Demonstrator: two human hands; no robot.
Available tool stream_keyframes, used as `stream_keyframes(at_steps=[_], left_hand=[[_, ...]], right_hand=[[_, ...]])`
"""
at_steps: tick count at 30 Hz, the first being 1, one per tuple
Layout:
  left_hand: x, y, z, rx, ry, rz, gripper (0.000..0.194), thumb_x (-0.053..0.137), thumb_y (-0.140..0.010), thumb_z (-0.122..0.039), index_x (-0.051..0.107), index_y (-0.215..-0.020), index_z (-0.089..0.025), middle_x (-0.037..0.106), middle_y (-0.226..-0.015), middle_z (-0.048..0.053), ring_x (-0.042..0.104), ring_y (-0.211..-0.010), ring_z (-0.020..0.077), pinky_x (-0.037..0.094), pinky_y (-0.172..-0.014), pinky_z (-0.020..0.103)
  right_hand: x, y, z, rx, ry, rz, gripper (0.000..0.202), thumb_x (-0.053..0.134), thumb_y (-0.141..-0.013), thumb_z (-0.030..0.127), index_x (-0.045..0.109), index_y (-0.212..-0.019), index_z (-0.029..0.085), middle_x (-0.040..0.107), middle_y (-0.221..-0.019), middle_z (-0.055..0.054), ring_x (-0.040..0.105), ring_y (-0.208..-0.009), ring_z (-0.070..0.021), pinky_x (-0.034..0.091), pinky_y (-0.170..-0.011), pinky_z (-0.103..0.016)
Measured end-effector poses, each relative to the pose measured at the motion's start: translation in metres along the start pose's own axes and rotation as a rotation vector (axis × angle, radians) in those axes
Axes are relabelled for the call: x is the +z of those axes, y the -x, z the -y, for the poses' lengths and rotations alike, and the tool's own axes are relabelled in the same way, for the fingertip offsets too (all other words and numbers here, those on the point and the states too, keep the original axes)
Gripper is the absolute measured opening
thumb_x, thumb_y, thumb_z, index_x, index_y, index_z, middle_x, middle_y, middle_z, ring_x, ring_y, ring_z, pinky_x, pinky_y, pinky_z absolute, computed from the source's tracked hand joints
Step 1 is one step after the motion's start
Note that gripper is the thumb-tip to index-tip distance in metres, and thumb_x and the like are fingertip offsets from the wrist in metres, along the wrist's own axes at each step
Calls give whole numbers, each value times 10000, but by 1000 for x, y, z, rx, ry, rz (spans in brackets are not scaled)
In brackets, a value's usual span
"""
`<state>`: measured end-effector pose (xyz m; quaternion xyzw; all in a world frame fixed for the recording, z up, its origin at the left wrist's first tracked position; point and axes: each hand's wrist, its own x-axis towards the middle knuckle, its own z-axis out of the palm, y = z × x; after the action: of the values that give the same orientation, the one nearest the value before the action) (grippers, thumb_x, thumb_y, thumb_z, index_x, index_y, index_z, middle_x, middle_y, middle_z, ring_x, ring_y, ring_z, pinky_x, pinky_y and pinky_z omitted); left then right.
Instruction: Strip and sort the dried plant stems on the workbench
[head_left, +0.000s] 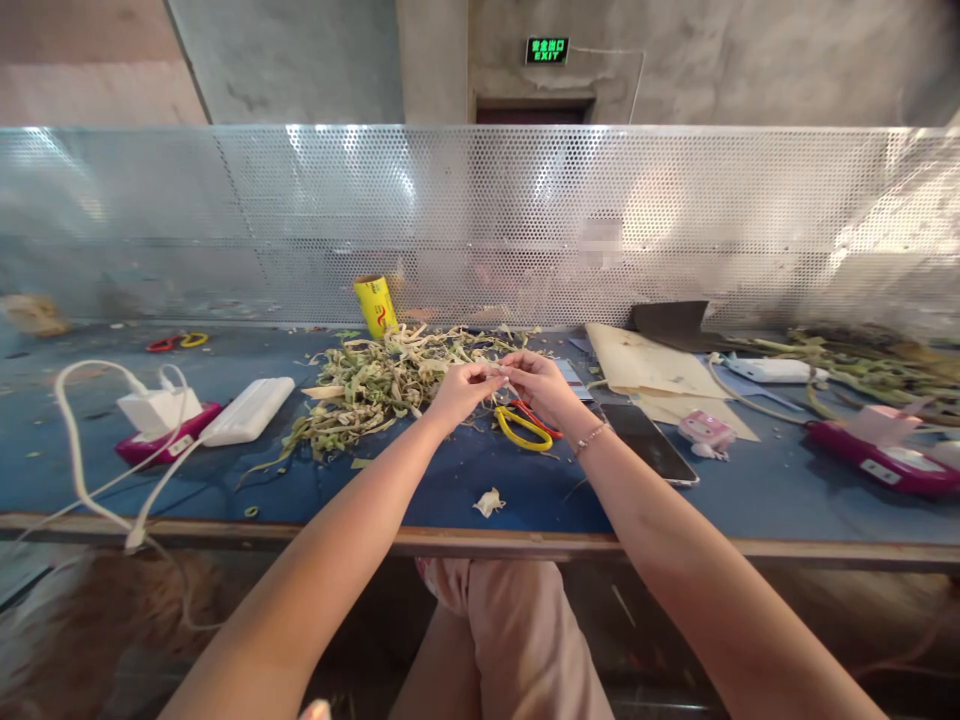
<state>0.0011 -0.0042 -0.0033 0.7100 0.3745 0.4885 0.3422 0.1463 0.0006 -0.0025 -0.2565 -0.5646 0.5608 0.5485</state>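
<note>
Over the blue table my left hand (463, 390) and my right hand (538, 382) meet, thumbs and fingers pinched together. A tiny whitish bit (496, 372) shows between the fingertips, too small to name. Just below them lie scissors (523, 428) with yellow and red handles, their blades hidden. Left of my left hand spreads a heap of withered green plant stems and leaves (375, 385). A crumpled pale scrap (489, 502) rests near the front edge. Beside my right wrist, which wears a bracelet, lies a dark-screened phone (649, 445).
A yellow roll (375, 305) stands behind the heap. Cables run from a white charger (159, 408) by a white power bank (249, 411). To the right are brown paper (652, 360), a pink figure (706, 434) and a magenta power strip (885, 462). A perforated panel (480, 220) closes the back.
</note>
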Motion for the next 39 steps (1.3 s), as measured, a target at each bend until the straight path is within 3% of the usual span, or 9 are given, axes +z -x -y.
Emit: stream_keyframes(at_steps=[10,23,30,39], left_hand=[[0,-3,4,-1,26,-14,268,631,-644,-402,630,-710,-142,532,-574,-11,438,-527,85,337,-537,227],[-4,-5,10,-27,137,-49,276,662,-620,-364,652,-771,-134,540,-585,-19,431,-530,73,322,-533,213],[-2,-4,8,-82,167,-27,240,659,-633,-347,632,-750,-139,503,-545,-32,422,-515,66,320,-531,213],[3,-5,7,-174,391,-34,263,662,-608,-380,596,-646,-129,513,-577,-23,459,-544,66,375,-585,232]], right_hand=[[0,-2,1,-15,10,-13,289,749,-516,347,580,-678,179,522,-578,47,426,-514,-52,335,-504,-215],[1,-3,1,17,-79,32,309,763,-489,332,619,-706,166,573,-612,29,483,-555,-63,371,-548,-218],[-2,-6,-2,-40,14,4,294,749,-499,353,549,-612,169,497,-541,57,397,-502,-49,309,-497,-215],[-5,-4,1,-52,157,14,281,737,-517,321,548,-658,168,528,-613,48,454,-557,-57,356,-564,-228]])
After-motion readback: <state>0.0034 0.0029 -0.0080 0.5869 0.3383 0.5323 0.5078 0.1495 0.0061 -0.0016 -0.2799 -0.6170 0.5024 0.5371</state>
